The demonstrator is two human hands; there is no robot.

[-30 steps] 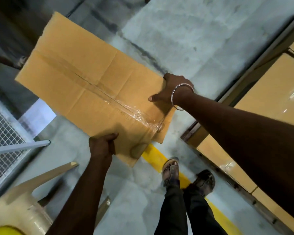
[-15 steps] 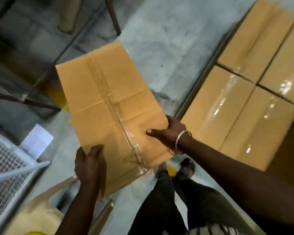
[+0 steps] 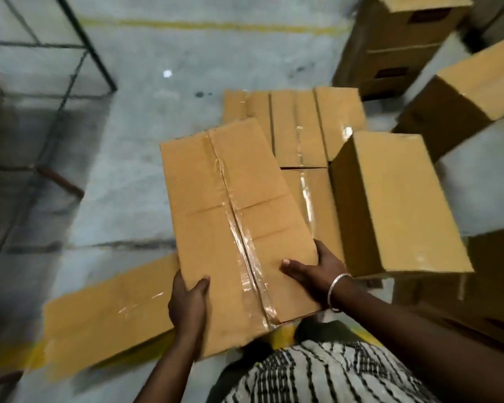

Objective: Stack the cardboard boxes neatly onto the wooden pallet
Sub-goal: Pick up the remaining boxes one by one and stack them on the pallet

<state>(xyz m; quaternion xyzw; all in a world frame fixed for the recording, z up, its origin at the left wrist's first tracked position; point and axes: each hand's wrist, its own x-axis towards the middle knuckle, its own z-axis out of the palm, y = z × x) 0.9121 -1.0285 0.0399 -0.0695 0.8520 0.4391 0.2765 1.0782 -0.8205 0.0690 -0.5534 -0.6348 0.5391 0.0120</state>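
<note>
Cardboard box (image 3: 233, 216), held at its near end, hangs above the stacked boxes (image 3: 298, 126). Left hand (image 3: 188, 303) and right hand (image 3: 317, 271) each keep a closed grip; lower it level, edges flush with neighbours.

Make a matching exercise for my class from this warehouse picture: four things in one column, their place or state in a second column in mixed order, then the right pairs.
Things
1. taped box
2. bangle
3. upright box
4. yellow line

Places or states
A. painted across the far floor
B. on the right wrist
C. held by the left hand and right hand
D. standing right of the held one

Pairs: 1-C, 2-B, 3-D, 4-A
</note>
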